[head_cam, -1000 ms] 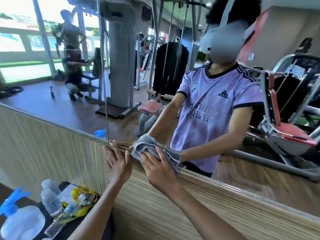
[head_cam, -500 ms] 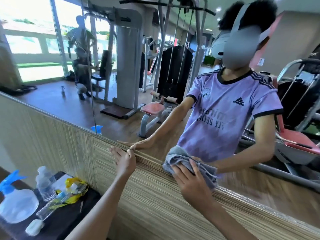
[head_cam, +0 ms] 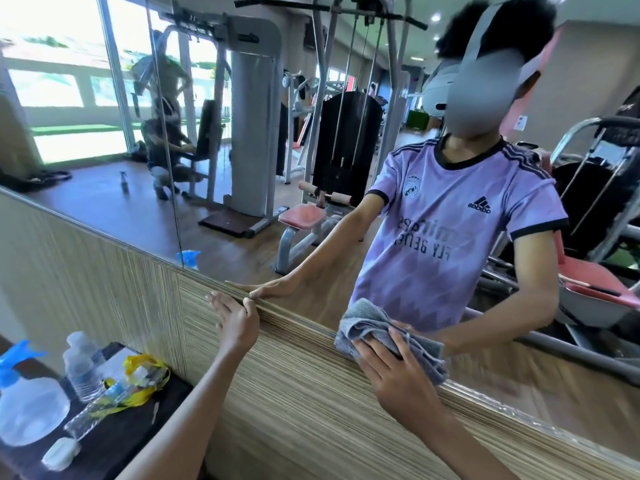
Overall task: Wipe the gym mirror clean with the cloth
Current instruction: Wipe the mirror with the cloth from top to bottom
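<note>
Your right hand [head_cam: 398,372] presses a grey cloth [head_cam: 377,332] flat against the lower edge of the mirror [head_cam: 242,188], fingers spread over the bunched fabric. Your left hand [head_cam: 235,317] rests open well to the left of it, fingertips [head_cam: 248,302] touching the mirror's bottom edge where the glass meets the striped wood-grain wall panel [head_cam: 294,393]. Down at the lower left, a dark tabletop [head_cam: 114,441] carries a clear spray bottle [head_cam: 27,403] with a blue trigger, a plastic water bottle [head_cam: 81,368] just beside it, a yellow bag [head_cam: 145,375] and a small white item [head_cam: 60,453] near the front. The glass reflects you in a purple shirt with gym machines behind.
</note>
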A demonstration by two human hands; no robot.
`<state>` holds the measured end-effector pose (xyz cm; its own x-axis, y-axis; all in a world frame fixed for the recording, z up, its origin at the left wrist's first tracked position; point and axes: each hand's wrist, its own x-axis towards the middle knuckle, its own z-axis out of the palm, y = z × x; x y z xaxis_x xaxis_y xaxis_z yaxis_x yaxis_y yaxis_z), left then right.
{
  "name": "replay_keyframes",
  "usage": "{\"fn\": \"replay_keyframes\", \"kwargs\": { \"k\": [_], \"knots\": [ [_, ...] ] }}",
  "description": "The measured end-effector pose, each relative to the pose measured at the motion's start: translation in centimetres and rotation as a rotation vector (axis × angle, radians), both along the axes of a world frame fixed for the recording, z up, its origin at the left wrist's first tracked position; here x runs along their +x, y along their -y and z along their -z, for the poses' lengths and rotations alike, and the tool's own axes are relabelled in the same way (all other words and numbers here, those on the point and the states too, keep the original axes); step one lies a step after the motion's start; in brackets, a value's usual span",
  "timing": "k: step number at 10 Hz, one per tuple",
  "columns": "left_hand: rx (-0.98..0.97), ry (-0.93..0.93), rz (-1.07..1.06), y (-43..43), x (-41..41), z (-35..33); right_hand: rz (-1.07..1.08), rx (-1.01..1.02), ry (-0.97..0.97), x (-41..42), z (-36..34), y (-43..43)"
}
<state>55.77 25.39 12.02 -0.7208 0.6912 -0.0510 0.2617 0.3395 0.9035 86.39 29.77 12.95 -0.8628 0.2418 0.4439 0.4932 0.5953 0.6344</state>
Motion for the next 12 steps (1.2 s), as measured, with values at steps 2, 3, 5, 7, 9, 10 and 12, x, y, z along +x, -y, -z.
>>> {"fn": "replay_keyframes", "kwargs": {
  "k": [2, 3, 5, 7, 9, 10, 12],
  "knots": [
    [0.064, 0.063, -0.026, -0.5, 0.1, -0.2, -0.006, -0.005, 0.025, -6.9, -0.3, 0.0],
    [0.084, 0.061, -0.069, 0.1, -0.5, 0.0, -0.046, 0.010, 0.030, -15.2, -0.2, -0.1],
    [0.104, 0.109, -0.255, 0.6, -7.2, -0.8, 0.025, -0.023, 0.083, -16.3, 0.0, 0.1],
    [0.052, -0.003, -0.220, -0.3, -12.1, 0.2, 0.107, 0.018, 0.057, -12.6, -0.3, 0.4],
    [0.057, 0.028, -0.167, -0.1, -13.7, 0.0, -0.008, -0.018, 0.070, -26.0, -0.9, 0.7],
    [0.035, 0.004, -0.171, -0.4, -14.1, 0.3, -0.003, -0.043, 0.095, -29.4, -1.3, 0.9],
    [0.069, 0.107, -0.250, -1.5, -12.8, 1.3, -0.034, -0.065, 0.084, -22.5, -1.0, 0.5]
  ]
}}
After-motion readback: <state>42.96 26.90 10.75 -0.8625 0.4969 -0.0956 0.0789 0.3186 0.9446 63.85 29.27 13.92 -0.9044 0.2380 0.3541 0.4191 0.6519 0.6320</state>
